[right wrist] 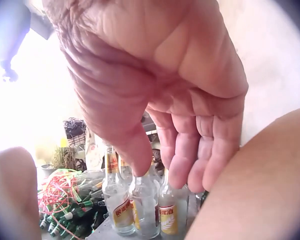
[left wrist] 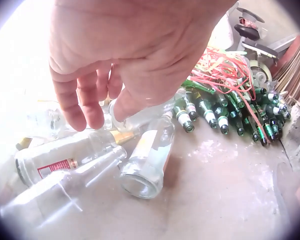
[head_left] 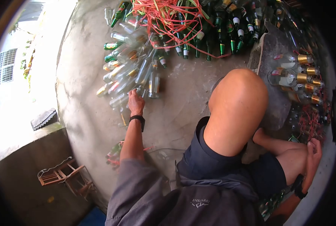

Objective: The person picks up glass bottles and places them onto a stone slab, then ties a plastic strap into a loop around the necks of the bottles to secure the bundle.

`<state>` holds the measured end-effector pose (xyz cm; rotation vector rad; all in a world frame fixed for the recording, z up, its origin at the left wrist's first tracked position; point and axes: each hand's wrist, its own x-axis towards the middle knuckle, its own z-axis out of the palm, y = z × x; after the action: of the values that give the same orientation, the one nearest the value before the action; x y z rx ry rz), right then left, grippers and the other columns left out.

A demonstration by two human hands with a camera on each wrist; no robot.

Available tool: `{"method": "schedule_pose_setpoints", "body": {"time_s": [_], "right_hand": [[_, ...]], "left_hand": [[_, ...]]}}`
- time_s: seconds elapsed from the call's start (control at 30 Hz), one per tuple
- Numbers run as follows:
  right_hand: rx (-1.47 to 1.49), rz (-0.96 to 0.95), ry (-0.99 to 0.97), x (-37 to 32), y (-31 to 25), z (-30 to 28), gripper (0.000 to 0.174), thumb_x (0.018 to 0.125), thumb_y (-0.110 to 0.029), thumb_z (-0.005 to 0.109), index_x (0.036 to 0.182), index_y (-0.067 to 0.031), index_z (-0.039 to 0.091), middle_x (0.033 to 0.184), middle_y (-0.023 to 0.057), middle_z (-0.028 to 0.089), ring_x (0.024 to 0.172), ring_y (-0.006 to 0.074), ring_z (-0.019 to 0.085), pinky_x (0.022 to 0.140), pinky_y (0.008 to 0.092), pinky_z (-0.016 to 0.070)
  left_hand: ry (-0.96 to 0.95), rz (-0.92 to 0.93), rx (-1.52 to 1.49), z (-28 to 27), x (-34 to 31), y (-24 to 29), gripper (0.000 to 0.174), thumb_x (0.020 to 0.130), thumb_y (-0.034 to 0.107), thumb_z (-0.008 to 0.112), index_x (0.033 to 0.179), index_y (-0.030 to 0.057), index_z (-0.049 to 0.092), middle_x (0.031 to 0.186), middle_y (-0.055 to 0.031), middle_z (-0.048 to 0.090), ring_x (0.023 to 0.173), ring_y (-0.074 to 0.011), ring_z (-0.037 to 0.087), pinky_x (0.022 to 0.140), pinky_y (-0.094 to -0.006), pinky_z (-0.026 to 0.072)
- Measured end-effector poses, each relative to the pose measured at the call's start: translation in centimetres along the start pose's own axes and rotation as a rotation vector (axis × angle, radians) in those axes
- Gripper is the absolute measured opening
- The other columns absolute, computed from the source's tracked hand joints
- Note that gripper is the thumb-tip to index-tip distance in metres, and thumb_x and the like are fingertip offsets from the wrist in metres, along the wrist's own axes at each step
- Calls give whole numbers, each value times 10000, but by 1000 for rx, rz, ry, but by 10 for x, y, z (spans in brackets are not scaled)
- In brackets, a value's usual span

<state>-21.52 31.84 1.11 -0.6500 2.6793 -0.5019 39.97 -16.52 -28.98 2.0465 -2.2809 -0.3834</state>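
Note:
My left hand (head_left: 136, 103) reaches down to the near edge of a heap of clear glass bottles (head_left: 128, 71) lying on the floor. In the left wrist view its fingers hang loosely bent, with a gap to the thumb, over a clear bottle (left wrist: 145, 117) partly hidden behind the thumb. A second clear bottle (left wrist: 149, 162) lies just below, base toward the camera. My right hand (head_left: 315, 150) is beside the bent right leg, fingers loosely curled and holding nothing. Beyond it, in the right wrist view, upright clear bottles (right wrist: 145, 205) with gold necks stand together.
Green bottles (head_left: 228, 35) lie in a large pile at the back, under tangled red and yellow plastic straps (head_left: 168, 22). A dark slab (head_left: 275, 75) bears the upright bottles at the right. A wooden chair (head_left: 68, 175) is at lower left; my raised knee (head_left: 239, 98) juts up centrally.

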Motion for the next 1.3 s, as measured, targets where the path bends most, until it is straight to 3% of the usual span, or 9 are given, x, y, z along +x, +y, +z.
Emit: {"method": "schedule_pose_setpoints", "body": {"time_s": [0.17,0.67,0.87,1.03,1.07,1.13,1.17,1.23,1.3], "right_hand": [[1,32,65,-8,14,0,302,991,-194,644,1222,1,649,1106,93,667,1027,181,599,955,321,462],[44,32,89,-17,5,13,270,992,-140,617,1219,6,637,1122,81,669,1022,160,612,942,307,475],[75,18,92,-19,2,17,272,983,-118,614,1220,15,631,1117,81,669,1015,161,622,943,310,480],[63,78,165,-36,-9,11,260,954,-106,641,1186,9,644,1053,86,683,971,156,636,894,299,500],[42,32,137,-29,-17,17,248,938,-96,656,1166,0,653,1023,89,690,939,154,640,866,299,509],[-19,-17,163,-26,-36,24,223,900,-66,683,1118,-24,672,953,96,703,874,154,652,807,305,529],[-52,-18,155,-29,-48,23,237,893,-54,681,1126,-14,667,956,94,701,893,160,662,824,304,526],[30,-24,155,-31,-56,24,238,886,-33,678,1122,-4,661,975,99,697,909,171,671,844,300,520],[48,-55,171,-31,-59,27,231,886,-27,675,1114,1,658,982,100,694,913,174,673,849,300,518]], "left_hand": [[-34,-11,93,11,24,-16,436,853,52,563,1288,41,590,1332,-158,596,1136,-387,639,925,-471,539],[-125,-8,160,32,46,-32,325,883,40,535,1171,109,669,1248,-173,607,1075,-415,651,865,-504,532],[-132,44,210,29,35,-36,288,854,37,589,1112,135,671,1199,-150,604,978,-417,680,799,-522,541],[-101,172,237,43,33,-28,247,883,42,522,1075,145,640,1143,-119,644,969,-416,675,765,-528,539],[-88,172,194,26,21,-54,247,868,36,523,1065,137,631,1109,-118,659,961,-415,672,752,-533,537],[-80,217,183,25,19,-62,226,845,71,582,1060,119,631,1113,-121,675,975,-403,674,763,-513,545],[-73,245,178,15,15,-57,236,824,112,677,1056,102,640,1115,-132,681,983,-399,676,780,-500,548],[-64,289,147,0,10,-54,359,758,110,803,1083,74,652,1119,-143,682,964,-400,676,796,-492,549],[-78,226,138,-19,9,-44,402,776,135,813,1123,22,646,1121,-167,672,1017,-389,657,851,-472,536]]}}
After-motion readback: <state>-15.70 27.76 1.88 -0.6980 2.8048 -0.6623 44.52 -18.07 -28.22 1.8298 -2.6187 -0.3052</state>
